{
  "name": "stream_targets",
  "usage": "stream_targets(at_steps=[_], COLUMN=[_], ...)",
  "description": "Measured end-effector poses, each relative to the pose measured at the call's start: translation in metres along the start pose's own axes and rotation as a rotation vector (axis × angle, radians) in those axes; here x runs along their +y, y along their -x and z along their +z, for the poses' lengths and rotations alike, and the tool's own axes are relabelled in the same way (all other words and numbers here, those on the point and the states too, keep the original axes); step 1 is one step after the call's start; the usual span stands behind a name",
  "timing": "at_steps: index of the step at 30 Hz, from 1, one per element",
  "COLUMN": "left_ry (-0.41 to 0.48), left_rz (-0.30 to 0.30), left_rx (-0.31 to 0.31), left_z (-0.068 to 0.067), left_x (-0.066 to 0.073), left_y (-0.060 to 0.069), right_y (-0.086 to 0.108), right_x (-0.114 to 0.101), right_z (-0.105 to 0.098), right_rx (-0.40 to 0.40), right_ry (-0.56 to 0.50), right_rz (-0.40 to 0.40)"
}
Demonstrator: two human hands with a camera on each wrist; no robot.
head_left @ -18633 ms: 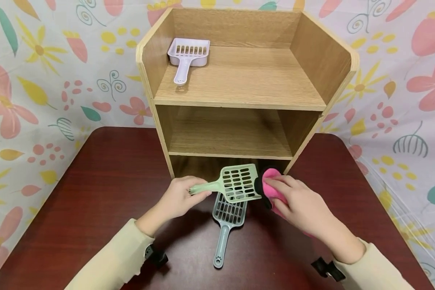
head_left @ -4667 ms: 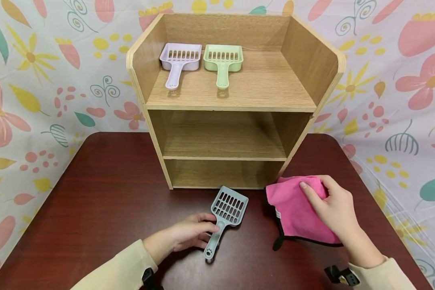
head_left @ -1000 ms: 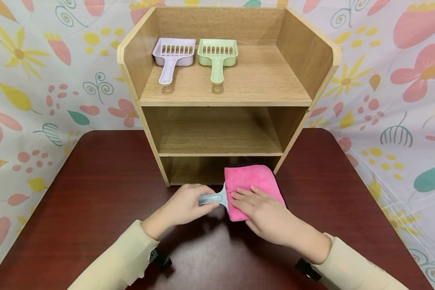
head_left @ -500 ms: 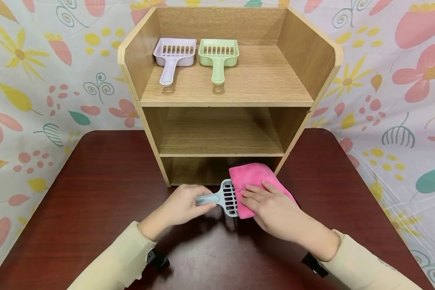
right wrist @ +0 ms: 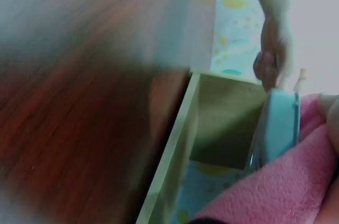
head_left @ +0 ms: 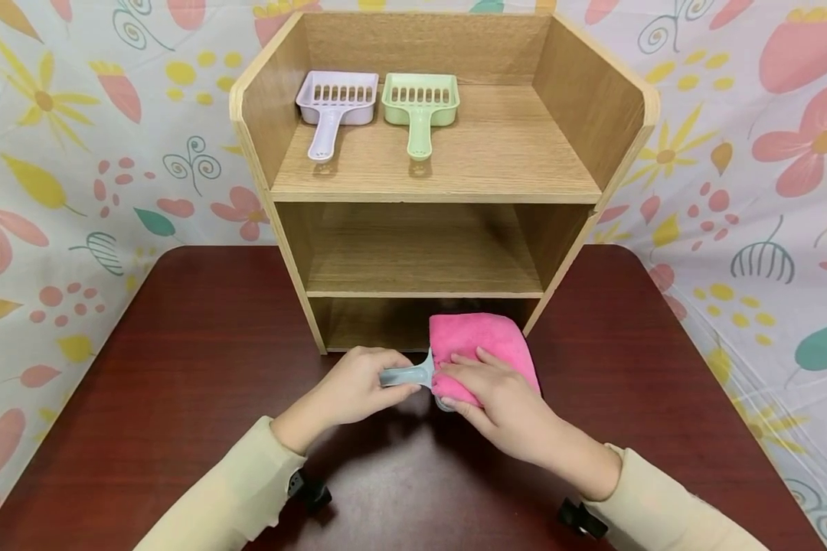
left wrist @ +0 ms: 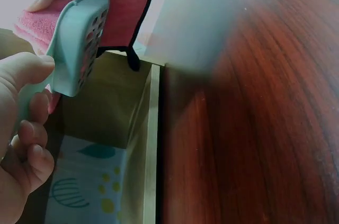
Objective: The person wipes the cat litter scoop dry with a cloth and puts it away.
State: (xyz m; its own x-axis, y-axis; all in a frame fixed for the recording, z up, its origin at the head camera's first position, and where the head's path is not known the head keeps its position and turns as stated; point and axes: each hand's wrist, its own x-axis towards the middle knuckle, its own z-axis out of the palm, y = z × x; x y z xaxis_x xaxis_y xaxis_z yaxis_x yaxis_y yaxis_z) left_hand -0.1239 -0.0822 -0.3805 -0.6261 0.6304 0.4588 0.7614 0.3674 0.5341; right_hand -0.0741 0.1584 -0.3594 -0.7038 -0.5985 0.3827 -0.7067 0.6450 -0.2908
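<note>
My left hand point(head_left: 358, 385) grips the handle of a blue-grey slotted scoop point(head_left: 413, 375), held level above the table. A pink cloth point(head_left: 485, 340) with black edging covers most of the scoop's head. Over the cloth lies my right hand point(head_left: 517, 405), its fingers extended and pressing the cloth on the scoop. The left wrist view shows the scoop point(left wrist: 79, 44) from its side, the left thumb point(left wrist: 26, 70) on its handle and the cloth point(left wrist: 124, 12) behind. In the right wrist view the scoop's side point(right wrist: 280, 126) shows beside the cloth point(right wrist: 280, 187).
A wooden shelf unit point(head_left: 434, 197) stands behind the hands. On its top board, at the left, a lilac scoop point(head_left: 338, 99) and a green scoop point(head_left: 420, 103) lie side by side. The dark red table point(head_left: 200, 344) extends to both sides, with patterned fabric point(head_left: 110, 153) behind it.
The right hand and cloth have moved left along the scoop since half a second ago, covering its slots again. Earlier, the green scoop went from the left hand to the shelf and the blue-grey one was picked up.
</note>
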Motion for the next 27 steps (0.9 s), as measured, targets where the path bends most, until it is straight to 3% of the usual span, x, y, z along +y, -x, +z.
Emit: stream_targets(at_steps=[11, 20, 27], left_ry=[0.011, 0.012, 0.033], left_rz=[0.035, 0.016, 0.019], left_rx=[0.048, 0.061, 0.082], left_z=[0.001, -0.004, -0.005], left_x=[0.0, 0.0, -0.002], left_y=[0.003, 0.005, 0.005], right_y=[0.006, 0.012, 0.014], right_x=[-0.002, 0.008, 0.017], right_z=[-0.007, -0.011, -0.022], right_rx=[-0.101, -0.04, 0.029], right_ry=[0.183, 0.331, 0.346], right_rz=[-0.024, -0.097, -0.088])
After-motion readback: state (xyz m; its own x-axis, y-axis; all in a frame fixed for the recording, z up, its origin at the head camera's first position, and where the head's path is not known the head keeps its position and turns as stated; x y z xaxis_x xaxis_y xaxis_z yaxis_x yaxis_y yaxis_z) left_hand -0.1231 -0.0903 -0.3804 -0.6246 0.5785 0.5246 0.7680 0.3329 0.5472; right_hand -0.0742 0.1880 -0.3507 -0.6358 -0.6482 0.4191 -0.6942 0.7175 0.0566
